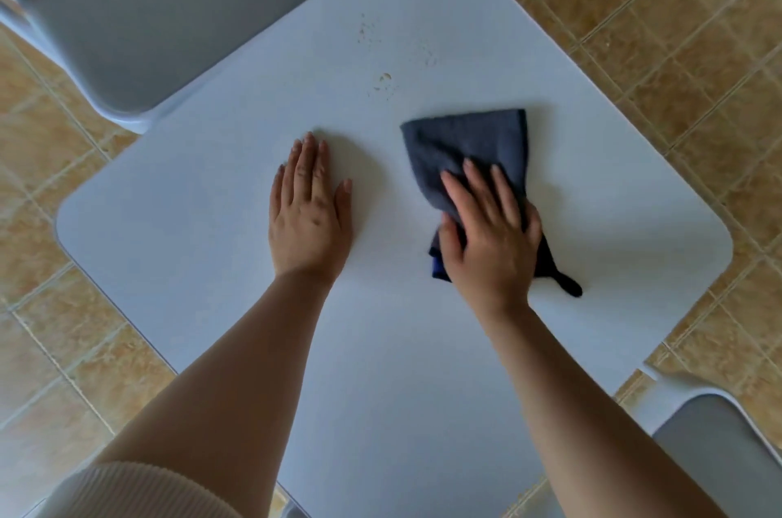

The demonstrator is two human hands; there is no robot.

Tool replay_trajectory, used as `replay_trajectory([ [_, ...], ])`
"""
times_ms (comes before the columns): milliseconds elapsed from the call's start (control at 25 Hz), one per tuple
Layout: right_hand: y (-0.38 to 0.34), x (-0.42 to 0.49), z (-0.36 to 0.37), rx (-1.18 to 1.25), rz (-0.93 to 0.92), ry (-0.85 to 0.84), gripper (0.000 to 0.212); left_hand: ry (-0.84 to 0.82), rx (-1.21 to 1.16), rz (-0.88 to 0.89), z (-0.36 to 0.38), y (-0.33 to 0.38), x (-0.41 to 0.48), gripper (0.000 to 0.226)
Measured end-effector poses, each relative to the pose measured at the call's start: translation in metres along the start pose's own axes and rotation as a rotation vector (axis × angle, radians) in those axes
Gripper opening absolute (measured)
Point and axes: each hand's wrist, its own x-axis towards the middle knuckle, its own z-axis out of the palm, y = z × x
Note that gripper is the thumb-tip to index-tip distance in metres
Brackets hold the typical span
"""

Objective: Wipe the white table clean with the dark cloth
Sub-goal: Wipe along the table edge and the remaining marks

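The white table point(190, 221) fills the middle of the view, turned like a diamond. A dark blue-grey cloth point(474, 145) lies on it right of centre, partly bunched. My right hand point(491, 229) presses down on the cloth's near half, fingers curled into the fabric. My left hand point(311, 208) rests flat on the bare tabletop to the left of the cloth, fingers together, holding nothing. Brownish crumbs and small stains point(383, 79) dot the table just beyond the cloth, toward the far corner.
A grey-seated white chair point(161, 9) stands at the table's far-left side. A second grey chair seat point(719, 462) shows at the near right. Tan tiled floor point(677, 31) surrounds the table.
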Motion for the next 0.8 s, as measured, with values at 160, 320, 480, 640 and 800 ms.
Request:
replay_trajectory([
  [160,0.02,0.024,-0.004,-0.001,0.339,-0.04,0.047,-0.02,0.065,-0.023,-0.008,-0.032,0.023,0.059],
  [320,-0.006,0.101,0.004,0.045,0.342,-0.062,0.048,-0.018,0.093,-0.053,-0.004,-0.038,0.024,0.061],
  [480,-0.062,0.127,0.02,0.023,0.135,-0.089,0.048,0.003,0.101,-0.052,-0.002,-0.04,0.024,0.061],
  [640,-0.085,0.091,0.025,0.011,-0.11,-0.023,0.045,-0.001,0.089,-0.054,-0.003,-0.039,0.024,0.059],
  [800,-0.036,0.043,0.016,-0.039,-0.221,0.047,0.043,0.004,0.085,-0.052,-0.004,-0.039,0.025,0.059],
])
